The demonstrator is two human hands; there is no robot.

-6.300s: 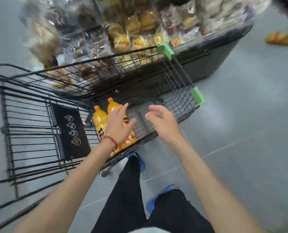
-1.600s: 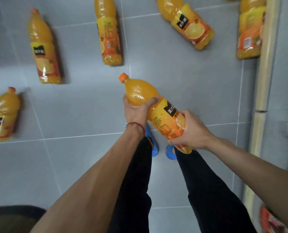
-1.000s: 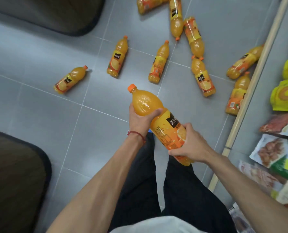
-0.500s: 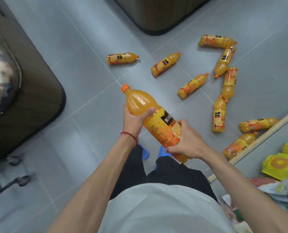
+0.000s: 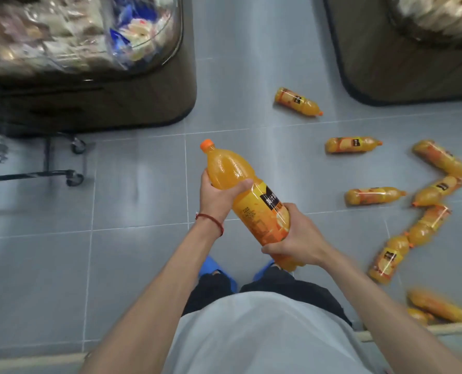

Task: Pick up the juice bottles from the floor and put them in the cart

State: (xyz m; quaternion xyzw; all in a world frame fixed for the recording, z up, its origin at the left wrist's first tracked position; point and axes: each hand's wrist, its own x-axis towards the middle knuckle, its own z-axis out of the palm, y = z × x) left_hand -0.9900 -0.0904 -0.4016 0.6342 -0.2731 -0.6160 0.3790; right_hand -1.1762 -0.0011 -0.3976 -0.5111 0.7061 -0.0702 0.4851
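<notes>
Head cam is looking straight down and both hands are gripping one big orange juice bottle (image 5: 247, 202), tilted, cap pointing up-left. Left hand (image 5: 217, 197) is wrapping around the upper body just under the neck, a red string bracelet (image 5: 211, 220) sitting on that wrist. Right hand (image 5: 296, 240) is clamping the labelled lower end. Counting the juice bottles lying on the grey tile floor (image 5: 132, 255) to the right of the held one: nine I can make out, though the bottom two are blurry. Cart (image 5: 43, 168) is peeking in well to the left of the held bottle, two of its wheels showing.
</notes>
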